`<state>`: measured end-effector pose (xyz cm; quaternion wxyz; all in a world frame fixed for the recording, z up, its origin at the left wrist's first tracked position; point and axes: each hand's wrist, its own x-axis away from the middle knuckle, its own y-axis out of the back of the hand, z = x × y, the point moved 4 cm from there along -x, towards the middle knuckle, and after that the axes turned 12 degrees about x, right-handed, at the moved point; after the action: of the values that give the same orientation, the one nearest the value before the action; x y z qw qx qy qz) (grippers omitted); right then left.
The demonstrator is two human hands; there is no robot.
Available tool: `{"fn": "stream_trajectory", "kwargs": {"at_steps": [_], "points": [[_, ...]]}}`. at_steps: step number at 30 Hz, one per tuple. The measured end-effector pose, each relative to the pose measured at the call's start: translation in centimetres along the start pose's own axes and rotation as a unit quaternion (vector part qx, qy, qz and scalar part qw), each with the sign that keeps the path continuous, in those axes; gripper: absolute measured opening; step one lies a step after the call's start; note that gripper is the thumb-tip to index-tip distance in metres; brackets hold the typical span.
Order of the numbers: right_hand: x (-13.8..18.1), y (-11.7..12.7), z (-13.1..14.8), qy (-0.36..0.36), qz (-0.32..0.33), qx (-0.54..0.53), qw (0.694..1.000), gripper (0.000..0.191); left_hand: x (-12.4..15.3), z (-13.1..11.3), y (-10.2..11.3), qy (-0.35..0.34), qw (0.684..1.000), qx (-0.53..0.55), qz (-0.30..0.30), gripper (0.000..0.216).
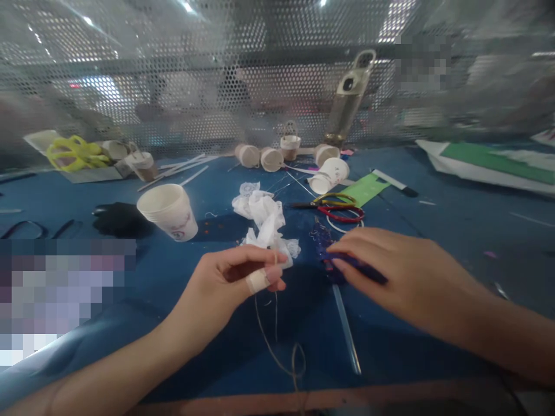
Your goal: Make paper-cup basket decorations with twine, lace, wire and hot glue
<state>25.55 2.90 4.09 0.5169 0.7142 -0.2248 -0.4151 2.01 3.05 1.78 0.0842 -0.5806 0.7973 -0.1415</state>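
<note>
at the frame's centre, the left hand (234, 280) pinched a thin string (276, 316) between thumb and fingertips; it looked light, limp, best gripped near an end. right of centre, the right hand's (394, 274) fingers curled round a dark blue tool (321, 242), seemingly stiff.

Your thin string (293, 375) is looking matt, the tissue paper (262, 209) crinkled, the paper cups (173, 214) smooth; a clear plastic rod (347, 329) and perforated metal screen (255, 86) are gleaming.

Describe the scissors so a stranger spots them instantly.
On the blue table, look just beyond the right hand. The scissors lie between a crumpled white wad and a flat green sheet. Red and yellow handles set them apart from both.
</note>
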Motion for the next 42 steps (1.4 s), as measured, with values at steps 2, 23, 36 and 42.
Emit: {"fn": "stream_trajectory", "kwargs": {"at_steps": [2,23,36,42], "points": [[1.3,-1.0,-1.1,0.016,0.016,0.06,0.998,0.029,0.1,0.3,-0.3,0.039,0.999,0.005,0.024,0.003],[-0.2,0.7,-4.2,-0.164,0.08,-0.011,0.983,0.015,-0.5,0.8,-0.5,0.12,0.986,0.112,0.033,0.007],[0.9,-1.0,-1.4,-0.117,0.042,-0.276,0.953,0.019,-0.9,1.3,-0.5,0.123,0.983,0.129,0.044,0.014],[1.1,-1.5,-1.8,-0.13,0.048,-0.298,0.944,0.019,-0.8,1.5,-0.6,0.115,0.982,0.136,0.058,0.014]]}}
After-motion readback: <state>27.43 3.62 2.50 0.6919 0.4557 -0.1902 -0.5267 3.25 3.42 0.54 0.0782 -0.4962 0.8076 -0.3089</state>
